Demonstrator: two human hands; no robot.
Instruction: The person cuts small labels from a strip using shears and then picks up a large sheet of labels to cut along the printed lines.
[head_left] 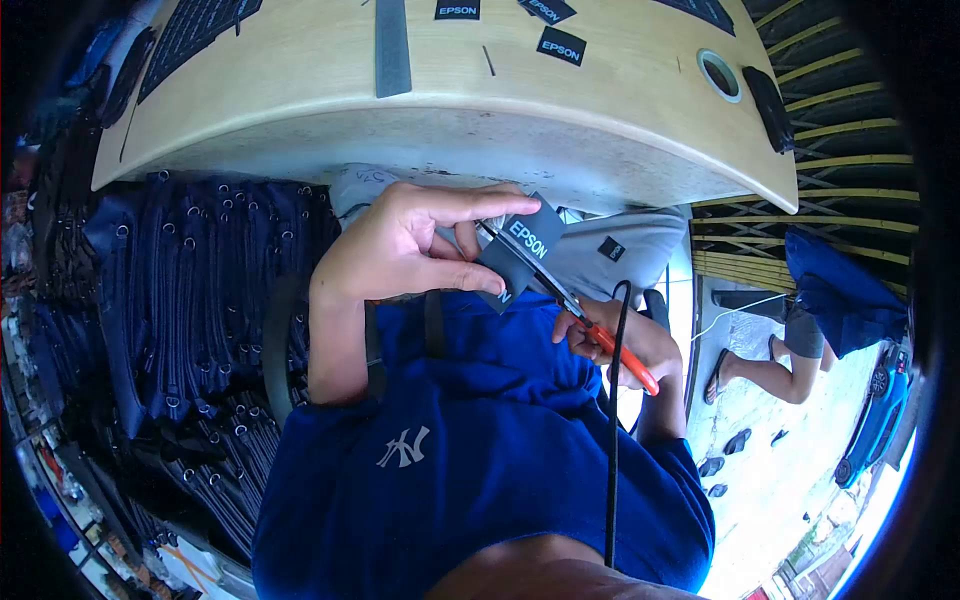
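Note:
My left hand (405,245) pinches a strip of black EPSON labels (520,250) between thumb and fingers, held just below the table edge. My right hand (625,345) grips orange-handled scissors (570,300), whose blades reach up and left across the strip. Both hands hover over my lap, above my blue shirt (470,440).
A wooden table (300,90) lies ahead with cut EPSON labels (560,45), a grey ruler (392,45), a tape roll (720,75) and black sheets (190,35). Stacked navy bags (190,300) fill the left. Another person's legs (770,365) stand at right. A black cord (612,430) hangs from my chest.

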